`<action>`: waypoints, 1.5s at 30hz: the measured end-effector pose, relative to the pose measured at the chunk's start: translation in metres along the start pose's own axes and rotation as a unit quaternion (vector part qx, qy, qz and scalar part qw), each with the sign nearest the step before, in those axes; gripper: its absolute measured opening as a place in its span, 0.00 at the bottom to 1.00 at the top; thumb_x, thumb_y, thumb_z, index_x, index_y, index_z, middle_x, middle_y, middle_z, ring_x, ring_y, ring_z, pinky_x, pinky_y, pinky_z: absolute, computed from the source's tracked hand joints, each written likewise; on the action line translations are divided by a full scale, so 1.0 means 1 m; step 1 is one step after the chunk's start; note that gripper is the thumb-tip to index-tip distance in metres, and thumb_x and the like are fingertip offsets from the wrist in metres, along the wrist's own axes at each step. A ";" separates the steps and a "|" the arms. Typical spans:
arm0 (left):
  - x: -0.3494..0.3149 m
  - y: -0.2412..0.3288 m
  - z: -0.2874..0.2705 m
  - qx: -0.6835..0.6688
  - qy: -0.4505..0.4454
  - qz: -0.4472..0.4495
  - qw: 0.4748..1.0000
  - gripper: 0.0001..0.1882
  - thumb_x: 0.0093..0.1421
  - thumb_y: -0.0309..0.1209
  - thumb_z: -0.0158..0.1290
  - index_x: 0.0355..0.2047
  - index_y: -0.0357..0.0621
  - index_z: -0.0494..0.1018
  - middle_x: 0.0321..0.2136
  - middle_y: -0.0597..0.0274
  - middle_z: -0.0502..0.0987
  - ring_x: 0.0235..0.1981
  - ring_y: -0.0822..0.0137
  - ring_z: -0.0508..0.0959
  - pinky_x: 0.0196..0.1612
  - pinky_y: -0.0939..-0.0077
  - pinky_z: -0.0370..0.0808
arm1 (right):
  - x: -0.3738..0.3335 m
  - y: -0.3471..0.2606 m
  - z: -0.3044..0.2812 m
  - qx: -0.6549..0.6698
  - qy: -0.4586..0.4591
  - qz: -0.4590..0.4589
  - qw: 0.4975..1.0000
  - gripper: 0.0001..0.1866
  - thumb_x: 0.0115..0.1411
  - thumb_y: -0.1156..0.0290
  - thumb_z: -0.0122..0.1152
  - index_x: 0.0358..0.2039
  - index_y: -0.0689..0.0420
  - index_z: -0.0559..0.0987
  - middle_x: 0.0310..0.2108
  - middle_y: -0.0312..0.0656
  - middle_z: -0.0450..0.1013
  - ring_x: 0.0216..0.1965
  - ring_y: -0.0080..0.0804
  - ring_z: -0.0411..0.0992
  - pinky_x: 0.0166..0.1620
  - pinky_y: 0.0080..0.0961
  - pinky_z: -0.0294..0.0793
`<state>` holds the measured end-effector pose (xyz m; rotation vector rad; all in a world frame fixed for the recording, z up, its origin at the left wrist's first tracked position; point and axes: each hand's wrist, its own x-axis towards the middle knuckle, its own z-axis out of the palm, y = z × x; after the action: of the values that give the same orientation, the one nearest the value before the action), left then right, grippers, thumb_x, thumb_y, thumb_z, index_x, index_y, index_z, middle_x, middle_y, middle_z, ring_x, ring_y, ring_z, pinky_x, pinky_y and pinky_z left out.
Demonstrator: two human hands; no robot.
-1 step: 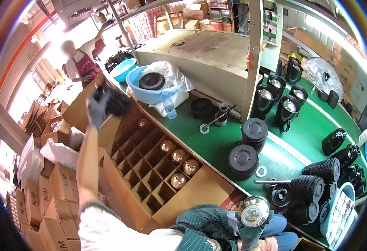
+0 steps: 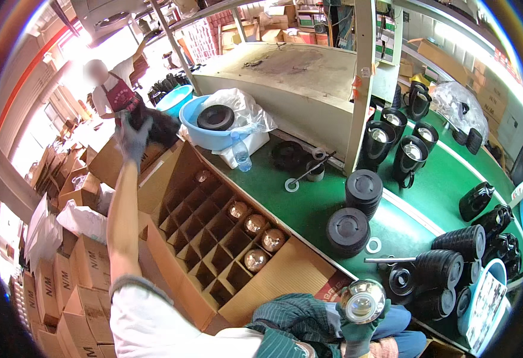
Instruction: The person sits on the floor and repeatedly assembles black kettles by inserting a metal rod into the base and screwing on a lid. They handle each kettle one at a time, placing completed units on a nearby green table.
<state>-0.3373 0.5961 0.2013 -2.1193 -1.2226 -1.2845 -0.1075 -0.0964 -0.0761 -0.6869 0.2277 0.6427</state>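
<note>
We hold a silver glass liner (image 2: pixel 363 302) low down in front of us. Our right hand (image 2: pixel 357 335), in a dark glove, is closed around it, with its round, shiny end facing up. Our left hand (image 2: pixel 133 141), in a gray glove, is stretched out near the far flaps of the cardboard box (image 2: pixel 282 277). A big dark blurry thing (image 2: pixel 163 126) is just beside it, but we cannot tell if our fingers grip it. In the box, five shiny round tops (image 2: pixel 254 223) sit in cardboard slots, and many other slots look bare.

The step in hand seems to be keeping the liner safe in one hand while the other arm works far out. We think the next move calls for a soft, steady grip, because the liner looks like thin glass and could break if it bumps the black lids (image 2: pixel 348 231) nearby.
</note>
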 end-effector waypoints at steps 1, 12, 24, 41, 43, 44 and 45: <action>0.021 0.045 0.005 0.218 -0.009 -0.156 0.963 0.57 0.51 0.66 0.63 0.74 0.57 0.54 0.73 0.33 0.51 0.72 0.30 0.54 0.69 0.38 0.55 | 0.003 -0.002 0.002 -0.006 0.008 0.001 1.000 0.39 0.71 0.45 0.52 0.74 0.53 0.56 0.72 0.46 0.58 0.69 0.42 0.60 0.72 0.45 0.58; -0.213 0.294 -0.095 -0.508 -0.311 0.238 0.767 0.25 0.54 0.32 0.66 0.54 0.42 0.79 0.46 0.56 0.83 0.46 0.60 0.83 0.51 0.62 0.79 | -0.007 0.003 0.011 -0.001 0.040 -0.001 0.999 0.39 0.71 0.48 0.53 0.74 0.54 0.55 0.72 0.46 0.59 0.69 0.40 0.61 0.72 0.43 0.58; -0.368 0.327 -0.128 -0.634 -0.364 0.178 0.659 0.36 0.60 0.45 0.63 0.64 0.43 0.67 0.65 0.36 0.65 0.57 0.37 0.75 0.55 0.54 0.77 | -0.037 0.033 -0.052 -0.483 -0.139 -0.026 0.864 0.32 0.69 0.54 0.57 0.67 0.59 0.67 0.67 0.53 0.65 0.61 0.46 0.68 0.68 0.45 0.64; -0.476 0.121 0.011 -0.525 -0.152 -0.623 0.559 0.31 0.73 0.56 0.46 0.55 0.39 0.77 0.50 0.56 0.81 0.49 0.57 0.81 0.54 0.62 0.79 | 0.073 0.165 0.142 -0.589 -0.272 -0.188 0.737 0.50 0.48 0.56 0.81 0.68 0.51 0.65 0.65 0.54 0.63 0.66 0.54 0.64 0.67 0.47 0.68; -0.500 0.057 0.013 -0.394 -0.146 -0.588 0.691 0.31 0.72 0.57 0.47 0.52 0.40 0.78 0.50 0.56 0.80 0.48 0.58 0.81 0.53 0.63 0.79 | 0.086 0.206 0.162 -0.694 -0.301 -0.210 0.619 0.50 0.44 0.53 0.82 0.67 0.42 0.66 0.69 0.56 0.58 0.69 0.59 0.59 0.68 0.51 0.67; -0.499 0.048 0.011 -0.370 -0.149 -0.607 0.688 0.31 0.72 0.57 0.48 0.52 0.39 0.78 0.49 0.56 0.80 0.47 0.59 0.81 0.52 0.64 0.79 | 0.102 0.233 0.163 -0.706 -0.333 -0.224 0.583 0.47 0.45 0.51 0.81 0.66 0.35 0.67 0.70 0.54 0.56 0.70 0.60 0.57 0.67 0.53 0.67; -0.499 0.040 0.005 -0.342 -0.149 -0.626 0.685 0.31 0.72 0.57 0.48 0.53 0.39 0.78 0.49 0.57 0.80 0.46 0.60 0.81 0.51 0.66 0.79 | 0.113 0.256 0.171 -0.730 -0.362 -0.224 0.534 0.46 0.47 0.50 0.79 0.66 0.34 0.67 0.71 0.54 0.55 0.71 0.60 0.55 0.67 0.56 0.67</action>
<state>-0.4036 0.3364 -0.2212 -1.7755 -3.0260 -2.2024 -0.1791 0.2207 -0.1239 -1.9144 -1.4610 0.4327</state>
